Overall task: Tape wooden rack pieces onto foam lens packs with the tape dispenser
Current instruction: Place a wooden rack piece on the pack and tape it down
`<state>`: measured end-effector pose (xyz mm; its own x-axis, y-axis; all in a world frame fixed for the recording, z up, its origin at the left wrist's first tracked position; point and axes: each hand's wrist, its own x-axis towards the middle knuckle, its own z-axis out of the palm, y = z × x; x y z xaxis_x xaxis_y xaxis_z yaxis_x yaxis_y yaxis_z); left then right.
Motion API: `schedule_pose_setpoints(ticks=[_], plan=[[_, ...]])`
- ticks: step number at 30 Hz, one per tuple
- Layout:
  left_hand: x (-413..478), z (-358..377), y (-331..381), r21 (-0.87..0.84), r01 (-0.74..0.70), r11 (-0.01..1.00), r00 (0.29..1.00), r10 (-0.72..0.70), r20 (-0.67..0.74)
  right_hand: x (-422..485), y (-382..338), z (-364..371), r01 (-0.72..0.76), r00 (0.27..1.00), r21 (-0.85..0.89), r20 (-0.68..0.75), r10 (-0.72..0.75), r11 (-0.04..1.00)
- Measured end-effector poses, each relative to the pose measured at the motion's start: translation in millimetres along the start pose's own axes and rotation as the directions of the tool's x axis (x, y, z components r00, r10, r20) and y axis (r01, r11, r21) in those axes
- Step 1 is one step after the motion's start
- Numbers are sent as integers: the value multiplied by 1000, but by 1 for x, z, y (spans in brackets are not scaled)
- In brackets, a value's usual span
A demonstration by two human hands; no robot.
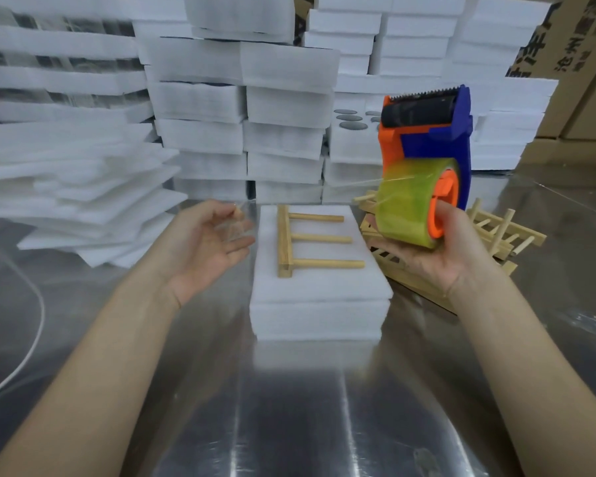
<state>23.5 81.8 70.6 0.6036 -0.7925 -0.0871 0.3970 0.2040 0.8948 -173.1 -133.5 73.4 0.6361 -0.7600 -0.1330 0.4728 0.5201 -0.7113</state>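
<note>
Matt white foam pack (320,287), bare wooden rack piece (285,242), glossy steel table (289,407).

Counts: 2 hands, 1 tape dispenser (430,139), 1 wooden rack piece (284,242), 1 foam lens pack (317,297) in front.
One left hand (210,242), one right hand (441,256); one tape roll (406,201) on the dispenser; three pegs (324,239) on the rack piece; front pack shows two layers; one heap of loose rack pieces (496,232), number unclear; foam stacks (241,98) behind, too many to count; at least two cardboard boxes (578,80).
</note>
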Motion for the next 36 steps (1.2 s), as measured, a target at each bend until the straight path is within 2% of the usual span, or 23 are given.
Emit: schedule_pose_setpoints(ticks=[11, 21, 30, 34, 36], plan=[[1, 3, -5, -11, 53, 999, 998, -53, 41, -2, 9, 6, 20, 997, -192, 73, -7, 981], [-4, 8, -5, -54, 60, 997, 997, -57, 54, -3, 11, 7, -16, 995, -198, 92, 35, 980], [-10, 17, -9, 29, 37, 999, 998, -39, 55, -2, 11, 4, -20, 995, -207, 87, 39, 978], [-12, 19, -7, 84, 4, 996, 999, -7, 42, -3, 9, 5, -3, 997, -225, 78, 21, 974], [-10, 17, -4, 93, -59, 994, 998, 60, -7, -4, 6, 5, 39, 997, -238, 67, -24, 971]])
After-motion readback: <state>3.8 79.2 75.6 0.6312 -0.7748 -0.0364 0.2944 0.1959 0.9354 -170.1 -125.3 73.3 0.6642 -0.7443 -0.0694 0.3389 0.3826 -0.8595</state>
